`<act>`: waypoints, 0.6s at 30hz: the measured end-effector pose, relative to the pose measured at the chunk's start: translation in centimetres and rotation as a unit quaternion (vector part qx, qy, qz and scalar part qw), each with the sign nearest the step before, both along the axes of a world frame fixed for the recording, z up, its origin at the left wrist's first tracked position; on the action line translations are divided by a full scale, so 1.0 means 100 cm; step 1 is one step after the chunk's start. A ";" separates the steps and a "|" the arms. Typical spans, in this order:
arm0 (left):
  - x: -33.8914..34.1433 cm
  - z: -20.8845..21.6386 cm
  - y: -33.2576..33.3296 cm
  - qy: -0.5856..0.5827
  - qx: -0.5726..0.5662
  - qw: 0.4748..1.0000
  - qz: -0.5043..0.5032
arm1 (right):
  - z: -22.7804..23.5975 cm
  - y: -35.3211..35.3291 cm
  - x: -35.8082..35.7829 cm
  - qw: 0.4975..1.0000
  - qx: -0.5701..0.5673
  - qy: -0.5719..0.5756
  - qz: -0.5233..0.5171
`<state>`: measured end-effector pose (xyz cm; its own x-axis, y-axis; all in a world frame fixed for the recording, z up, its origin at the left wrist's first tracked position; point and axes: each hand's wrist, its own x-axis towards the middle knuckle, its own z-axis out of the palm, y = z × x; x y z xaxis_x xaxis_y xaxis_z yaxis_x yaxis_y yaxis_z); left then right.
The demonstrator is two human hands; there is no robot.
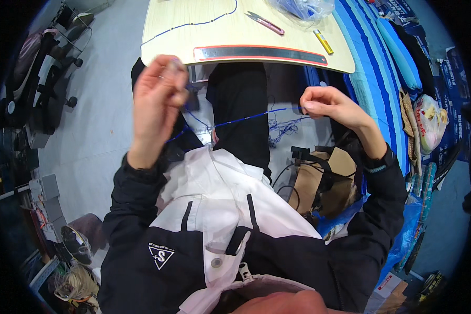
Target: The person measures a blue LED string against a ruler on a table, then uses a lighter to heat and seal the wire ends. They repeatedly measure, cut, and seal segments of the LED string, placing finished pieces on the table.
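Observation:
A thin blue cord (240, 120) with small beads or knots stretches between my hands above my lap. My right hand (332, 107) pinches its right end between thumb and forefinger. My left hand (159, 94), raised by the table's front left corner, is closed and slightly blurred. One branch of the cord runs up to its fingers; another passes behind its wrist. Loose blue threads (288, 127) hang in a tangle below the right hand. On the table lies another beaded blue cord (193, 24).
The pale table (162, 52) holds a black ruler with a red edge (261, 52), pink-handled thread snips (267, 24), a yellow lighter (323, 42) and a clear plastic bag (303, 8). A blue-striped cloth (369, 63) borders it on the right. An open cardboard box (311, 183) stands below.

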<state>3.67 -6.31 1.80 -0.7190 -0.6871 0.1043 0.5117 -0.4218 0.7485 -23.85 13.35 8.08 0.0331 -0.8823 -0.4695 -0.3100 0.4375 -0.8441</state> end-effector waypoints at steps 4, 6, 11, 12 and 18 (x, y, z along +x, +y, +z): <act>0.020 0.000 -0.025 0.063 -0.012 0.997 0.045 | -0.102 0.012 -0.023 0.994 0.100 -0.046 -0.018; 0.027 0.000 -0.033 0.073 -0.045 0.994 0.064 | -0.148 0.020 -0.019 0.989 0.109 -0.078 -0.055; 0.063 0.012 -0.062 0.096 -0.116 0.986 0.067 | -0.185 0.026 0.022 0.976 0.013 0.217 0.032; 0.070 0.012 -0.065 0.074 -0.102 0.985 0.114 | -0.181 0.028 0.029 0.954 0.029 0.295 0.043; 0.084 0.013 -0.074 0.075 -0.135 0.980 0.125 | -0.171 0.026 0.067 0.755 -0.368 0.531 0.114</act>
